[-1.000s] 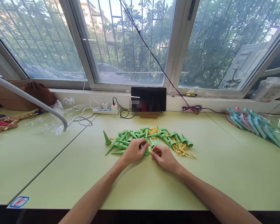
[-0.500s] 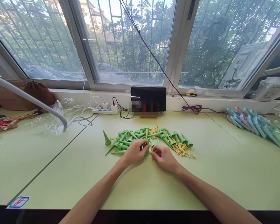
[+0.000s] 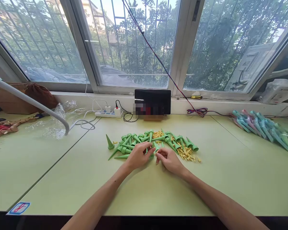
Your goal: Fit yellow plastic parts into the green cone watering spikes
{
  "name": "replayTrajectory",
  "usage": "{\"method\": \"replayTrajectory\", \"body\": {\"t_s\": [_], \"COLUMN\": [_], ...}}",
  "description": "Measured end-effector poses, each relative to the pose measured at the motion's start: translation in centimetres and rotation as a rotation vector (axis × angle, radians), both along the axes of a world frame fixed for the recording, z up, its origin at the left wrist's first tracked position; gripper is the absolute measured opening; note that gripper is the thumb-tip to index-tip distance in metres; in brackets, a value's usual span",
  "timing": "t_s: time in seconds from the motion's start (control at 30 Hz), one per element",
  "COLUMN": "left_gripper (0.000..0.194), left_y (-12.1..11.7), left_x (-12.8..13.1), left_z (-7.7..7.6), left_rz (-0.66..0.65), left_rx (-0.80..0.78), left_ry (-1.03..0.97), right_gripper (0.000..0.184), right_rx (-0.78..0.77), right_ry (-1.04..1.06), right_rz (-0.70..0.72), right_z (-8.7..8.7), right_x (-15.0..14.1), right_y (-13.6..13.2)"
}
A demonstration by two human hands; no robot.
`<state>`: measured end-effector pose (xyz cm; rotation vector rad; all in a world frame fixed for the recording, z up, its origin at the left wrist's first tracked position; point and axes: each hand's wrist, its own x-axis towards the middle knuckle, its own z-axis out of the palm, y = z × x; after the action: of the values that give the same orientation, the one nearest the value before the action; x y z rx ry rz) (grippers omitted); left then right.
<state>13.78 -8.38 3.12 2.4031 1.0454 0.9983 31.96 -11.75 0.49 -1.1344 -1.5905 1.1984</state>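
My left hand (image 3: 141,154) is closed around a green cone-shaped spike (image 3: 151,156), upright on the table and largely covered by the fingers. Just to its right, my right hand (image 3: 167,159) pinches what looks like a small yellow plastic piece, mostly hidden at the fingertips. The two hands nearly meet. Behind and around them lies a heap of green spikes (image 3: 169,140), with small yellow pieces (image 3: 186,154) scattered at its right and middle. One separate green spike (image 3: 109,142) stands upright at the left end, a yellow piece beside it.
A dark-screened tablet (image 3: 153,100) stands behind the heap. To its left are a white power strip (image 3: 109,113) and cables. Pastel plastic items (image 3: 264,126) lie at the far right. A white curved tube (image 3: 31,99) crosses the left side near clear wrapping (image 3: 59,119).
My right fingertips have shifted slightly up towards the green spike, and the yellow piece in them shows less. My left hand has hardly moved.
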Motion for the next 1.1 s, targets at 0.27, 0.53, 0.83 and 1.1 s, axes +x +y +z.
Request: {"method": "replayTrajectory", "body": {"t_s": [0.27,0.53,0.83,1.1], "left_gripper": [0.034,0.067,0.035,0.030], "left_y": [0.00,0.08,0.07,0.02], "left_x": [-0.21,-0.60,-0.18,-0.12], "left_z": [0.20,-0.12,0.65,0.55], "left_rz": [-0.046,-0.102,-0.070,-0.055], "left_rx": [-0.035,-0.244,-0.285,-0.301], "left_ry": [0.002,-0.181,-0.198,-0.153], "right_gripper": [0.035,0.035,0.032,0.032], "right_rx": [-0.068,-0.043,-0.012,0.011], "right_ry": [0.111,0.209,0.262,0.286], "right_rz": [-0.058,-0.123,-0.117,-0.121], "right_z": [-0.31,-0.53,-0.20,-0.18], "right_x": [0.04,0.15,0.03,0.03], "right_y": [0.29,0.59,0.39,0.27]}}
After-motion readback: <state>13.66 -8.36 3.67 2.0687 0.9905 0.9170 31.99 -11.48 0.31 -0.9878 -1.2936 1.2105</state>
